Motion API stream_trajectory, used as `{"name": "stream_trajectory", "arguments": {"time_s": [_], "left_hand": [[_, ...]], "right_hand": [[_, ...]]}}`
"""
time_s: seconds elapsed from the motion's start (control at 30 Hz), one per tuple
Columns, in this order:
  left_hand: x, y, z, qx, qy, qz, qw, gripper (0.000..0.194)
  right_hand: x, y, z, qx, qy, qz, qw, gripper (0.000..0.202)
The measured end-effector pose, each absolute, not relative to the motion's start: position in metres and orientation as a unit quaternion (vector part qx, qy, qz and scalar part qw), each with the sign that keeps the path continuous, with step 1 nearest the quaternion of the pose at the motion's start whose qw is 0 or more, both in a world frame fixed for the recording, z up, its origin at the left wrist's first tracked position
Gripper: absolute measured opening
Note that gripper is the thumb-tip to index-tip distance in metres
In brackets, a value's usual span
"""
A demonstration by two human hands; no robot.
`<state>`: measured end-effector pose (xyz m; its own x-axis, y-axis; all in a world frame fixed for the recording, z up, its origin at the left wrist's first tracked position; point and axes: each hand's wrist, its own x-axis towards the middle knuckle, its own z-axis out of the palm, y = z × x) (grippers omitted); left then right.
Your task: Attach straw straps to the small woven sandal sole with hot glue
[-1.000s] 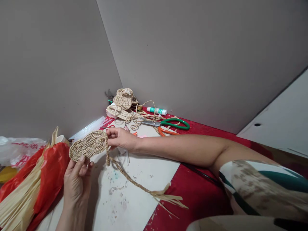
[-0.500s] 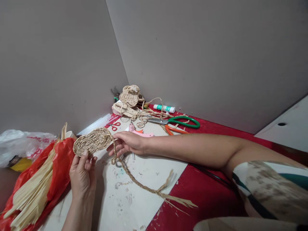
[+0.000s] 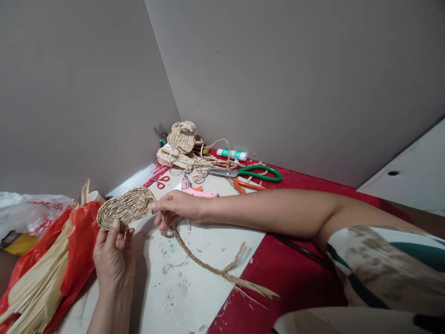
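My left hand [image 3: 114, 260] grips the lower left edge of a woven straw sole-shaped piece [image 3: 127, 206], its thumb on the near face. The piece is raised and tilted toward me. At its right end, my right hand [image 3: 182, 205] is closed on the straw braid [image 3: 198, 263] that leaves the piece there. From those fingers the braid passes a small loop, then trails right, ending in loose frayed strands. My right fingers partly hide the place where braid and piece meet. Behind my right wrist lies a pink glue gun [image 3: 201, 192].
Large scissors [image 3: 259, 174] with a green and an orange handle lie behind my right forearm. Small red scissors [image 3: 161, 182], other woven straw pieces [image 3: 182, 137] and a white-green roll [image 3: 232, 154] are farther back. At left, a red bag [image 3: 81, 241] holds dry straw husks [image 3: 41, 287].
My right hand's fingers, spread beside the braid before, have closed on it at the right end of the woven piece. The whole view has shifted slightly.
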<state>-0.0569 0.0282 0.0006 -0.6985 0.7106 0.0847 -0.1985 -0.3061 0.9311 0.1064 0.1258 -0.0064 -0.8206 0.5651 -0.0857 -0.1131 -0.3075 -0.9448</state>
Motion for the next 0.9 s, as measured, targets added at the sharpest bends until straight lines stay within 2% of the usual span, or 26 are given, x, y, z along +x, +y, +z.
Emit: {"name": "stream_trajectory", "arguments": {"time_s": [0.1,0.2,0.37,0.57,0.9], "left_hand": [[-0.054,0.028,0.002,0.263,0.509,0.765,0.295,0.023],[-0.049,0.027,0.002,0.302,0.500,0.753,0.303,0.019],[-0.039,0.027,-0.008,0.381,0.502,0.705,0.326,0.022],[-0.030,0.025,-0.010,0.356,0.501,0.681,0.398,0.021],[-0.040,0.025,-0.006,0.307,0.463,0.688,0.467,0.028]], "right_hand": [[0.105,0.124,-0.008,-0.236,-0.602,0.727,0.232,0.027],[0.104,0.123,-0.010,-0.245,-0.635,0.699,0.219,0.031],[0.105,0.119,-0.015,-0.204,-0.644,0.725,0.131,0.033],[0.109,0.108,-0.011,-0.147,-0.653,0.743,0.017,0.036],[0.112,0.102,-0.007,-0.110,-0.642,0.758,-0.011,0.035]]}}
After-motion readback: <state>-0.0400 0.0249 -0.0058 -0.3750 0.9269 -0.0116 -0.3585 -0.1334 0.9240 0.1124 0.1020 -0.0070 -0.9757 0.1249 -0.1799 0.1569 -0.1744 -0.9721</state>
